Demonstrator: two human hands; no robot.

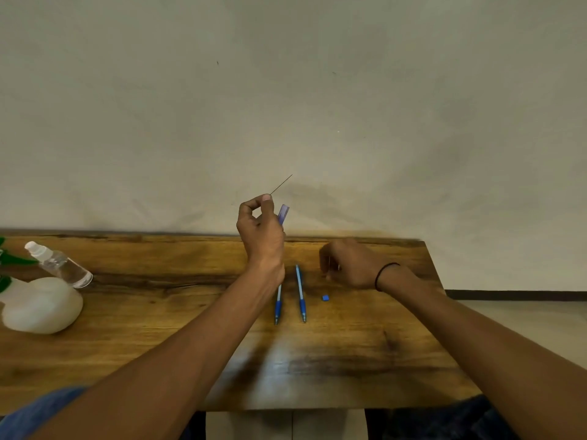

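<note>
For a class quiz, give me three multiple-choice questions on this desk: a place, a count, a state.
1. Where is the small blue piece? A) right of the pencils B) left of them C) between them
2. How many blue pencils lie on the table? A) one B) two C) four
3. The left hand is: A) lying flat B) raised, pinching a thin lead C) an empty fist
A: it lies just right of them. B: two lie side by side. B: it pinches the lead above the table.

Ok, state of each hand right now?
Left hand: pinches thin lead, holds purple case.
Right hand: fingers curled on the table, contents cannot be told.
</note>
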